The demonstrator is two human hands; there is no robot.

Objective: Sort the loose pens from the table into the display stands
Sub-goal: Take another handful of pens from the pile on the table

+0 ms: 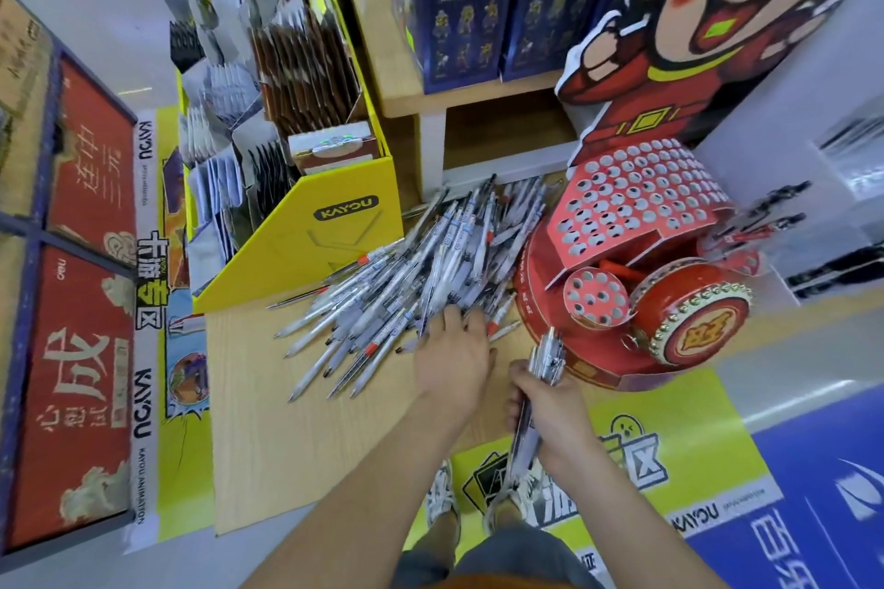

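Left hand point(454, 352) palm-down on pen pile point(397, 273); right hand point(543, 402) grips pen bundle point(549, 356).

Person wears white lace-up sneakers point(442, 498), grey-blue bottoms point(502, 551) and an orange top point(483, 583).

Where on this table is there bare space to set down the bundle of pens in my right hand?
The near-left wood of the table is bare, between the yellow box, the pen pile and the near edge. Crowded: the pile fills everything from that box to the red stand.
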